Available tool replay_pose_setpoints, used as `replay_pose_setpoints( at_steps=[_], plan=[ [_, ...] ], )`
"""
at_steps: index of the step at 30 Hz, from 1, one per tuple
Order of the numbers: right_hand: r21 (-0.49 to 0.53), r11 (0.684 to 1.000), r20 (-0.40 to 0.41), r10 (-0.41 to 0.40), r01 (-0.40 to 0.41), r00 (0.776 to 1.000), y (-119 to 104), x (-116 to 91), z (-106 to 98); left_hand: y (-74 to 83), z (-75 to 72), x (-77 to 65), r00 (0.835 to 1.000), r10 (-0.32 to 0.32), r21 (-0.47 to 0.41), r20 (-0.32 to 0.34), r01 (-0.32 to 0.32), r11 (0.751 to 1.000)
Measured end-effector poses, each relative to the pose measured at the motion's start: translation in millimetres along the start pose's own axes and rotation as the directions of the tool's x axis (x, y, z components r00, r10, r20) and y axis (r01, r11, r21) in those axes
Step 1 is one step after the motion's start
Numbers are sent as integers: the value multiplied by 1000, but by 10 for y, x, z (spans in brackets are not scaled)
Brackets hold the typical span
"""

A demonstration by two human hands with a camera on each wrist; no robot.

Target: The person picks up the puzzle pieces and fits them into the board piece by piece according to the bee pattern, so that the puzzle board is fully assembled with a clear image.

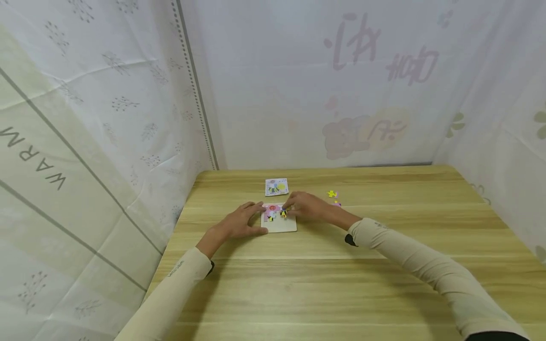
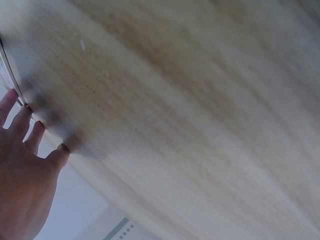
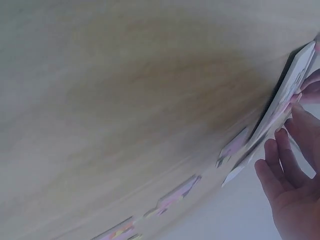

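A square jigsaw board (image 1: 283,227) lies on the table in the head view, its upper left part filled with pink and red pieces (image 1: 272,208). My left hand (image 1: 239,221) rests at the board's left side, thumb by the near corner and fingers by the far one. In the left wrist view, that hand's fingers (image 2: 36,135) are spread and fairly straight. Over the board's right half, my right hand (image 1: 309,206) pinches a yellow-and-black jigsaw piece (image 1: 284,214) between thumb and fingers. The right wrist view shows the right hand (image 3: 295,175) beside the tilted-looking board (image 3: 295,67).
Behind the board lies a small picture card (image 1: 276,187) with a bee on it. Loose pieces, one yellow (image 1: 331,193) and one purple (image 1: 337,204), lie beyond my right wrist. Patterned cloth (image 1: 273,94) hangs around the wooden table (image 1: 273,289).
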State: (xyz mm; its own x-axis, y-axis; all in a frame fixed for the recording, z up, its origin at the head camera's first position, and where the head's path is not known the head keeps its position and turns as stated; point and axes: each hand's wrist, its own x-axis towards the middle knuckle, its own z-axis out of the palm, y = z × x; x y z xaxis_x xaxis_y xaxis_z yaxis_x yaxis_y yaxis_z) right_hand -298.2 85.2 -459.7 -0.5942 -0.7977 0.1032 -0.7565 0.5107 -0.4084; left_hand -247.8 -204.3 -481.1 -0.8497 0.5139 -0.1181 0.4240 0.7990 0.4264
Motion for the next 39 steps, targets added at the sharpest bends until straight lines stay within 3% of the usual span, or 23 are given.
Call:
replay_pose_setpoints(
  at_steps=[11,39],
  plan=[
    [-44,995,-6,-88,87,996,-69,108,128,9,-5,-19,1000,-13,5,-10,14,1000],
    [-130,991,41,-8,13,999,-154,163,221,-15,-33,21,1000,10,-1,9,-10,1000]
  ],
)
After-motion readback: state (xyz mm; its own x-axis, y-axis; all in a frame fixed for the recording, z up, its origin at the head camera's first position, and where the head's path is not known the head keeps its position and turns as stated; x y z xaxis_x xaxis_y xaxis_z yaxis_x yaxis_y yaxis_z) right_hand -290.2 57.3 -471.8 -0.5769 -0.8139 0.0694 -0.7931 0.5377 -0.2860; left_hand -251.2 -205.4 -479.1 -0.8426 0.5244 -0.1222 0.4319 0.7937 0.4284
